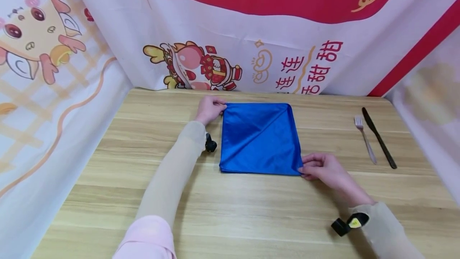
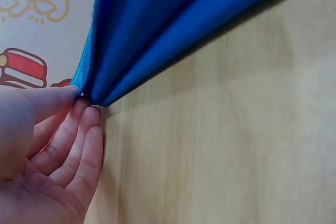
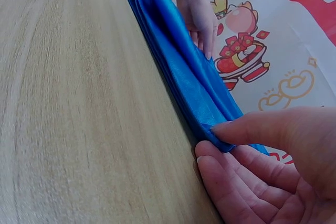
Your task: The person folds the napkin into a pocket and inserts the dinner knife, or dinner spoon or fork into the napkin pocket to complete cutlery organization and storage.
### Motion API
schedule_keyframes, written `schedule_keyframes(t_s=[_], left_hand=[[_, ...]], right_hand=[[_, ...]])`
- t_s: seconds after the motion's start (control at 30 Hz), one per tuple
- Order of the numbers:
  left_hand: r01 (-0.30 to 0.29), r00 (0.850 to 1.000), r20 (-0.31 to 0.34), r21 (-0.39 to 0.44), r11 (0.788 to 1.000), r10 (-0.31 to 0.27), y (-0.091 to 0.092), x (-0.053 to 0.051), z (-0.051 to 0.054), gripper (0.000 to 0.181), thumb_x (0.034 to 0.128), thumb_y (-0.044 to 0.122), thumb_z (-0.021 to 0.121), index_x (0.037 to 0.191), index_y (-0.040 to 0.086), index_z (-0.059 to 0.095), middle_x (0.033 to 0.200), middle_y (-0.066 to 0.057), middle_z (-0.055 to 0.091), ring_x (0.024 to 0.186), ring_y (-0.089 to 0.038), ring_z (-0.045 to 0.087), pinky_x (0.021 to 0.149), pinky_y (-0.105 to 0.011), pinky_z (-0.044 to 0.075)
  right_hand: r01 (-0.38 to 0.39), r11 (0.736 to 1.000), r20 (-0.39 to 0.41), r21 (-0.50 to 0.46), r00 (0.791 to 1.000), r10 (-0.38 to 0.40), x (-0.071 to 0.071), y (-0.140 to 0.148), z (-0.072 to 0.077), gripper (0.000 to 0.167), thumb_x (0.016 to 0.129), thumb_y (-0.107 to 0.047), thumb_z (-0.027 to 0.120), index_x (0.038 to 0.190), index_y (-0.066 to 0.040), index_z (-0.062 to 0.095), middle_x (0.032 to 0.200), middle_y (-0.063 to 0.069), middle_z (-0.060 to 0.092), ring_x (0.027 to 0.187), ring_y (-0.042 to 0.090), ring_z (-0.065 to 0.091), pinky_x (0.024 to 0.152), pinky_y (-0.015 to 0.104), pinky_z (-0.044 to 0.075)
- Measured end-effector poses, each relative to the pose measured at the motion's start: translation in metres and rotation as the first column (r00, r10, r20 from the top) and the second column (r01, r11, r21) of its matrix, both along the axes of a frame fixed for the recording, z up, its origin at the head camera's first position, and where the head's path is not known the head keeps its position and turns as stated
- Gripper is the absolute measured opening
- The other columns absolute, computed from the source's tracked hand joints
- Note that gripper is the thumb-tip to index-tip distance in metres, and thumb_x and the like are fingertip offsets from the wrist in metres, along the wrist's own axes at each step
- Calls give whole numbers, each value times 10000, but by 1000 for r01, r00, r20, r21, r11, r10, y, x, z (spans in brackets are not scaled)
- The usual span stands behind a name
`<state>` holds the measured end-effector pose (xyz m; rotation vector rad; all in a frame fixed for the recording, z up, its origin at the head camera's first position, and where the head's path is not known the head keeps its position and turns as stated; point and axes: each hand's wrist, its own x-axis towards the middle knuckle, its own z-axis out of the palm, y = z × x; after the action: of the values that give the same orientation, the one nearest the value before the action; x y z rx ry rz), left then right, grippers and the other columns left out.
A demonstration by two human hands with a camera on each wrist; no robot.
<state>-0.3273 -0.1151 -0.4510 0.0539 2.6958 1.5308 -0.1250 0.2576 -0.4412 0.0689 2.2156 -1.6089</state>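
A blue cloth (image 1: 258,143), folded into a square with a diagonal crease across its top, lies on the wooden table. My left hand (image 1: 211,110) pinches its far left corner between thumb and fingers. In the left wrist view, the thumb and fingertips of that hand (image 2: 58,150) meet on the cloth's corner (image 2: 100,66). At the near right corner, my right hand (image 1: 325,169) pinches the cloth. The right wrist view shows several stacked layers of the cloth (image 3: 178,72), with the right thumb on top and the fingers (image 3: 220,177) beneath.
A fork (image 1: 365,141) and a dark-handled knife (image 1: 379,138) lie side by side on the right of the table (image 1: 251,215). Printed cloth hangings (image 1: 223,23) rise behind the far edge and along both sides.
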Motion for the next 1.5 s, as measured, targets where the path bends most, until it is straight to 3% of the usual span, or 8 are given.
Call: schedule_keyframes(t_s=[0.2,0.4,0.53,0.7,0.93,1.03,1.23,1.5], left_hand=[[-2,1000,-23,-69,998,0,-3,0,1,175,941,124,752,1092,38,777,968,-112,748,869,-213,685,766,-306,535],[-9,1000,-27,-67,998,7,-12,7,8,236,944,183,755,1147,63,757,1005,-94,739,908,-211,681,790,-336,536],[16,997,-72,-53,998,-20,-21,18,16,266,961,229,737,1167,63,744,1024,-88,721,933,-223,658,806,-363,536],[75,987,-141,-61,995,-83,-34,39,27,298,975,243,721,1181,27,727,1055,-93,723,962,-237,654,844,-382,539],[172,972,-147,-100,980,-185,-42,76,33,328,987,288,708,1212,50,711,1052,-41,717,922,-195,658,832,-355,554],[208,965,-135,-119,971,-224,-43,92,31,325,985,292,710,1210,57,707,1042,-14,708,917,-176,652,830,-346,552],[257,959,-95,-114,960,-268,-49,123,23,293,972,251,728,1192,57,717,994,10,709,881,-162,658,801,-341,561],[328,942,-55,-57,943,-331,-50,158,17,210,932,311,777,1029,128,742,917,45,706,816,-157,654,738,-322,565]], right_hand=[[14,1000,13,-9,1000,-14,0,-1,0,379,959,-69,717,1240,146,583,988,157,731,844,212,720,762,348,601],[40,995,11,96,999,-41,0,2,4,577,941,-347,761,1313,57,586,1078,142,717,907,256,710,791,328,591],[63,984,-55,167,997,-55,-4,10,11,628,960,-424,715,1345,51,570,1147,183,690,953,274,706,801,310,586],[100,963,-153,248,986,-63,-13,20,24,620,975,-475,672,1360,4,589,1232,198,663,992,245,682,814,254,563],[182,942,-333,282,939,-82,-32,22,44,544,972,-463,679,1324,-50,650,1238,165,669,994,163,645,799,180,521],[196,935,-338,295,937,-90,-41,20,52,571,963,-508,667,1348,-86,638,1269,143,656,1049,198,627,850,219,515],[205,938,-283,280,951,-124,-61,13,66,703,911,-638,645,1402,-137,603,1330,111,623,1146,245,586,991,463,473],[209,957,-271,203,951,-150,-96,5,71,742,887,-639,669,1400,-107,600,1312,107,643,1072,152,656,945,289,522]])
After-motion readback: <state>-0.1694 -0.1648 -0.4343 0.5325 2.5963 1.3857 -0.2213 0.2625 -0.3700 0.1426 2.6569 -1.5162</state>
